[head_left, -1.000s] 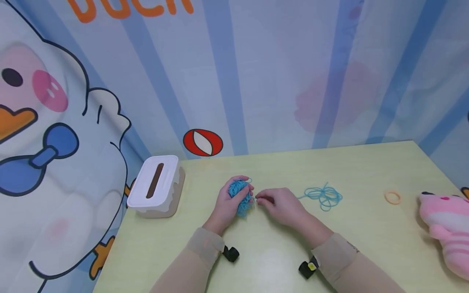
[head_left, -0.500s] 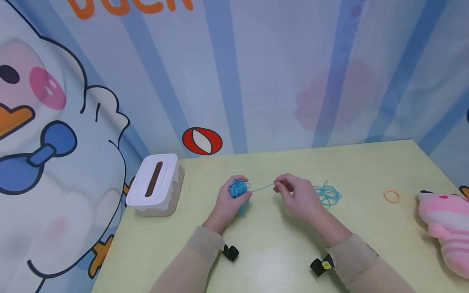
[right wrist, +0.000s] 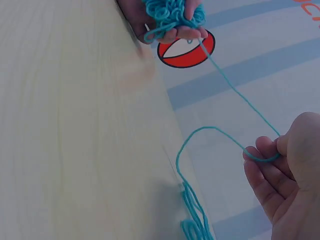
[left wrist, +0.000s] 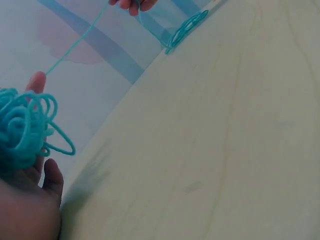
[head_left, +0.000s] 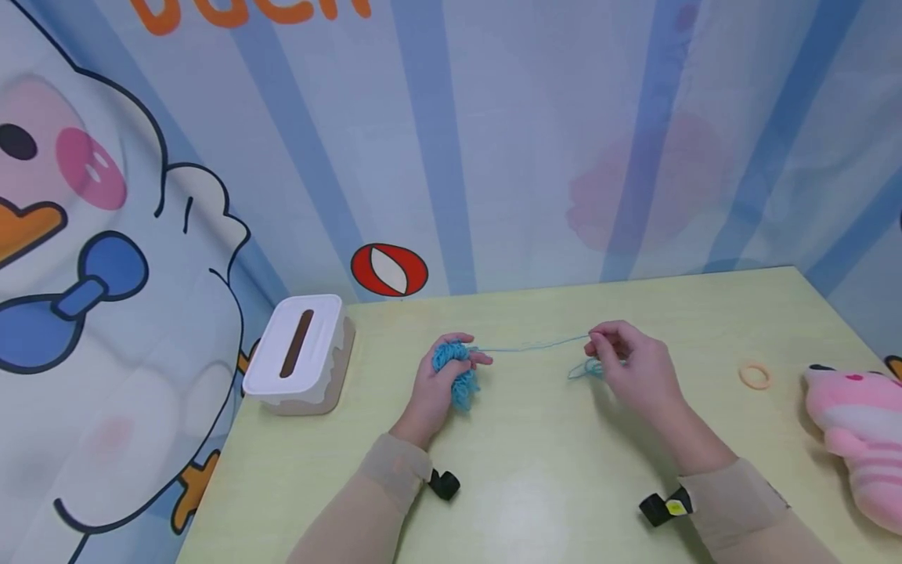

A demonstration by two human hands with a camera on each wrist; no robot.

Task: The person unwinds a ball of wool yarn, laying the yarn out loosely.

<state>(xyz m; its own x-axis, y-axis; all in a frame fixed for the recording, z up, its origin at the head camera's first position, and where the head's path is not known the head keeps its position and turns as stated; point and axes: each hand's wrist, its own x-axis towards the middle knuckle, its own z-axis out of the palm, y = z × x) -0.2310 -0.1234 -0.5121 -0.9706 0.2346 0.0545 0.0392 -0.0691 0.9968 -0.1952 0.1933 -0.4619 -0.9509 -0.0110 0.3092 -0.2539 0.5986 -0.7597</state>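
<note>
My left hand (head_left: 426, 395) holds a bundle of blue yarn (head_left: 451, 356) above the table, its fingers and thumb around the loops. Some loops hang out below the thumb. From the bundle a single strand (left wrist: 75, 44) runs across to my right hand (head_left: 637, 364), which pinches it between thumb and fingertips. In the right wrist view the strand (right wrist: 235, 90) passes through the right fingers and curves down to a loose coil of the same yarn (right wrist: 194, 210). That coil lies on the table, partly hidden behind the right hand in the head view.
A white-lidded box (head_left: 299, 352) with a brown slot stands at the table's left. An orange ring (head_left: 755, 375) and a pink plush toy (head_left: 856, 446) lie to the right. A printed curtain (head_left: 521, 157) hangs behind the pale table (head_left: 535, 486).
My right hand has moved from beside the bundle out to the right, drawing a lengthening strand with it. The left hand stays nearly in place, and the bundle has turned in it.
</note>
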